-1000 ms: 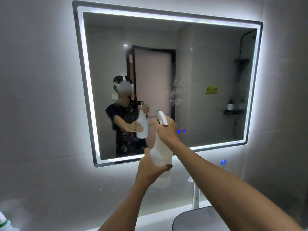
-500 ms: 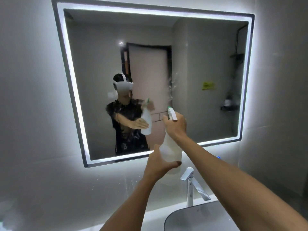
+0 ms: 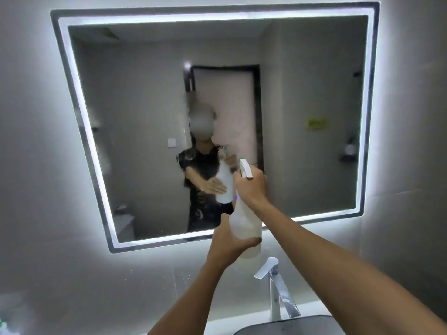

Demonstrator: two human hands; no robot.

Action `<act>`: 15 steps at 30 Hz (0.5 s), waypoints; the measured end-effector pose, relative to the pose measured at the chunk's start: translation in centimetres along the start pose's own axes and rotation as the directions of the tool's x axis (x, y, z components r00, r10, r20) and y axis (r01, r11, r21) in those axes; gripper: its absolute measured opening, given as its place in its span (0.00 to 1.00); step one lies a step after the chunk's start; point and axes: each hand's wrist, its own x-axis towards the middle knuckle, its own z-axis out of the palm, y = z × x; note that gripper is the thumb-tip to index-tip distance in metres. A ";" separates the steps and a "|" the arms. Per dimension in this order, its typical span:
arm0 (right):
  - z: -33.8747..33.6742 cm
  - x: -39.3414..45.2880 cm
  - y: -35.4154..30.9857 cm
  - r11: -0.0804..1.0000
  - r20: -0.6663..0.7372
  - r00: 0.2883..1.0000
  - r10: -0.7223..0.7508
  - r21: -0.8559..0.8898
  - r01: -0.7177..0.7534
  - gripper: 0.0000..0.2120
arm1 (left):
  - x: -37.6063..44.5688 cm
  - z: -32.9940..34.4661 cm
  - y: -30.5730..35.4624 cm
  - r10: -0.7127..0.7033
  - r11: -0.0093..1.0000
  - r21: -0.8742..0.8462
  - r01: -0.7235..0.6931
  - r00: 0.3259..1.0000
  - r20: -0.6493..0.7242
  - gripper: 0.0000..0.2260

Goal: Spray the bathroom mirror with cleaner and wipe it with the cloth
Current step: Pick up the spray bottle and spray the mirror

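Spray bottle (image 3: 244, 228): translucent white plastic, tapered body widening toward the base, white trigger head at top with a small green tip. It is held upright in front of the lower middle of the mirror (image 3: 145, 105), nozzle pointing at the glass.

Right hand (image 3: 251, 187): fingers curled round the bottle's neck and trigger head. Whether the trigger is squeezed cannot be told.

Left hand (image 3: 229, 240): wrapped round the lower body of the bottle from the left, fingers reaching across its front, thumb up along the near side.

Mirror: rectangular, flat glass, dark frame with a bright white light strip running just inside all four edges (the glow spills onto the surrounding wall). A patch of fine droplets and mist sits on the glass left of the trigger head, blurring the reflection there. The reflection shows the person holding the bottle, a pale door in a dark frame, and a yellow label on the far wall.

Wall (image 3: 36, 165): smooth, matte grey, with scattered small droplets below the mirror.

Faucet (image 3: 275, 286): polished chrome, angular, flat lever handle tilted up to the left; it stands near right, below the bottle.

Basin (image 3: 290, 327): dark grey, rounded rim, at the near edge beneath the faucet.

No cloth visible.
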 end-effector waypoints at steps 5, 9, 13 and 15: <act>-0.3 1.1 1.5 1.000 0.041 0.999 -0.009 0.009 0.009 0.12 | 0.4 1.6 0.2 -0.041 0.999 -0.022 0.041 0.999 -0.010 0.32; -0.7 1.5 1.3 1.000 -0.033 0.999 0.008 0.012 -0.008 0.16 | 1.0 1.5 0.5 -0.003 1.000 -0.015 0.003 1.000 0.003 0.32; -1.1 1.6 0.6 0.998 -0.102 0.994 0.047 -0.028 -0.051 0.18 | 1.6 1.0 0.7 0.044 0.999 -0.002 -0.044 0.998 0.043 0.32; -1.4 1.8 0.5 0.997 -0.103 0.993 0.051 -0.055 -0.057 0.17 | 1.7 1.1 0.8 0.063 0.998 -0.021 -0.061 0.996 0.058 0.32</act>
